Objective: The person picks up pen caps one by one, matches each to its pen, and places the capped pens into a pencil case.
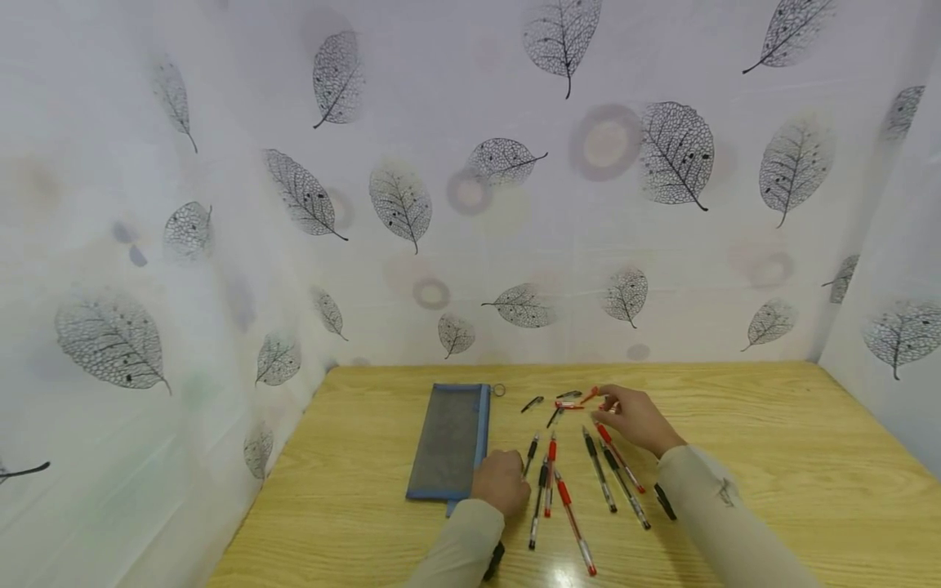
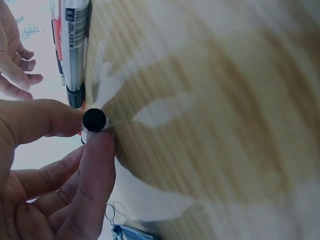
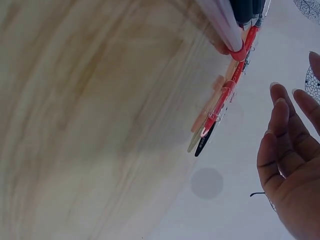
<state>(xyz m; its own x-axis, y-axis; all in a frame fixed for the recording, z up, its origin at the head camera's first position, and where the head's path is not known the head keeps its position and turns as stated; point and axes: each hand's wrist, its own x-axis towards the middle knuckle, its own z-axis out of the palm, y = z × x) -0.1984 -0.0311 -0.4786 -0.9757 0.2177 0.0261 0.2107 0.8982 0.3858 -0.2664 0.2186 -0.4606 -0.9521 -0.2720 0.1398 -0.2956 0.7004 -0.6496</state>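
Note:
Thumb and forefinger of my left hand (image 1: 501,482) pinch the end of a black gel pen (image 1: 531,454), whose dark round end (image 2: 94,120) faces the camera in the left wrist view. My right hand (image 1: 638,416) hovers with loosely bent fingers beside a red pen cap (image 1: 590,395); the right wrist view shows nothing held by that hand (image 3: 295,155). Another red cap (image 1: 569,406) lies to its left, among several black caps (image 1: 532,403). Between the hands, uncapped pens are spread on the table, including a red pen (image 1: 575,523) and a black pen (image 1: 599,472).
A grey mesh pouch (image 1: 444,437) with blue edging lies left of the pens, a metal ring (image 1: 499,390) at its upper corner. The wooden table (image 1: 794,457) ends at a leaf-printed curtain (image 1: 559,220) behind and at both sides.

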